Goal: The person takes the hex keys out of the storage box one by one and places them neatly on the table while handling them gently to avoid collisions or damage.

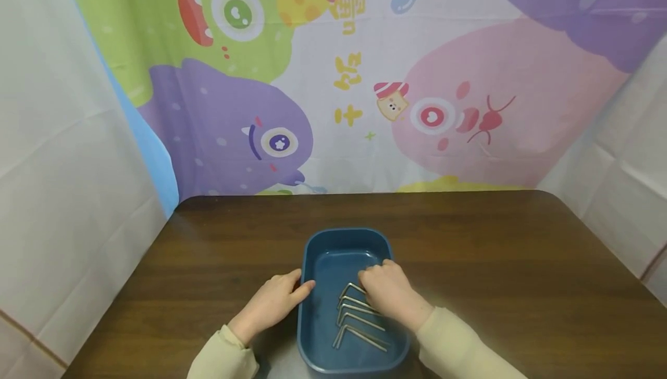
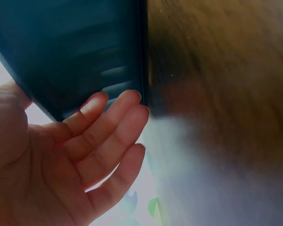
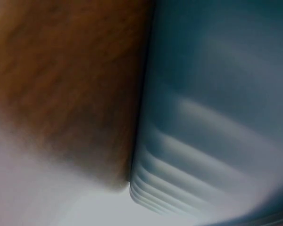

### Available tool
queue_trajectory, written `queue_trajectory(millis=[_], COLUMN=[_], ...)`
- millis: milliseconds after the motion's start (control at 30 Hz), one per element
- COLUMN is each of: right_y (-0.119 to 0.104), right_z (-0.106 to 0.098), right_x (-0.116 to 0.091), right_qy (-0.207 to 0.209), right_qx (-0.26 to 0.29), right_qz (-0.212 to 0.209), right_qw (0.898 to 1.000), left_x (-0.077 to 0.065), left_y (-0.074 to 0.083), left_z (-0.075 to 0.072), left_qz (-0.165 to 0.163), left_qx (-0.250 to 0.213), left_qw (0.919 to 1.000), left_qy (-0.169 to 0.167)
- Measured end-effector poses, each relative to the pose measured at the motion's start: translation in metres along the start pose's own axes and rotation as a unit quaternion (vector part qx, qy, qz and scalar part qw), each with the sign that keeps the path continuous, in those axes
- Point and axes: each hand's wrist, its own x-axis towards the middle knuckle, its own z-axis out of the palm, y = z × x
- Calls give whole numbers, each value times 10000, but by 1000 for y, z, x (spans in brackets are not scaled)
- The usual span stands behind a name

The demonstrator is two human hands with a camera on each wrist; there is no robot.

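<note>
A dark blue tray [image 1: 318, 304] stands lengthwise on the brown wooden table. Several L-shaped metal hex keys [image 1: 359, 320] lie in a row inside it, bends pointing away. My left hand [image 1: 276, 298] grips the tray's left wall, its thumb over the rim; in the left wrist view, the left hand's fingers [image 2: 108, 127] rest along the outside of the tray [image 2: 75, 47]. Over the tray's right side, my right hand [image 1: 393, 295] has curled fingers at the farthest hex key, whose long arm runs under them. Its fingertips are hidden. The right wrist view shows the tray's ribbed outer wall [image 3: 217, 117], without the hand.
The table [image 1: 495, 251] extends to both sides of the tray. Behind it hangs a curtain [image 1: 359, 153] printed with cartoon monsters. Pale cloth [image 1: 68, 194] hangs at the left, and more at the right.
</note>
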Motion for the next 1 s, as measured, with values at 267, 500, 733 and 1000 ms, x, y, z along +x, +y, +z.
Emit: queue_trajectory(millis=[267, 500, 733, 1000], right_y=[0, 1, 2, 2], right_z=[1, 4, 4, 4], right_x=[-1, 0, 0, 0], right_qy=[76, 116, 86, 200], right_qx=[9, 364, 577, 641], right_qz=[0, 247, 362, 358], right_qw=[10000, 9990, 9976, 9971], left_x=[-1, -1, 0, -1], left_y=[0, 2, 2, 2], left_z=[1, 0, 0, -1], left_qz=[36, 185, 163, 102], left_qx=[19, 140, 183, 165], left_qw=[10000, 9997, 9997, 9998], left_qy=[13, 79, 96, 50])
